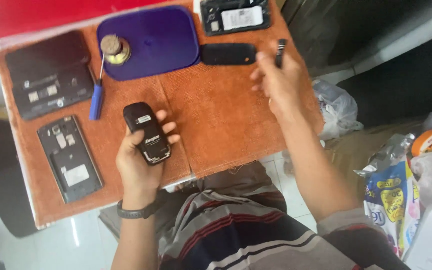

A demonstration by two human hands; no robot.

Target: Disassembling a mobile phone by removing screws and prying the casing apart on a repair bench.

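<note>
Holding a small black mobile phone with its back cover off (146,132), the left hand (137,160) wraps its fingers (168,127) around the body, long axis running up-left to lower-right over the orange cloth-covered bench (226,120). The right hand (276,82) hovers up and to the right, well apart, fingers pinched shut on a thin black strip-like part (280,52). A blue-handled screwdriver (96,97) lies just left of the phone, nearer the left hand; a black back cover (228,54) lies near the right.
</note>
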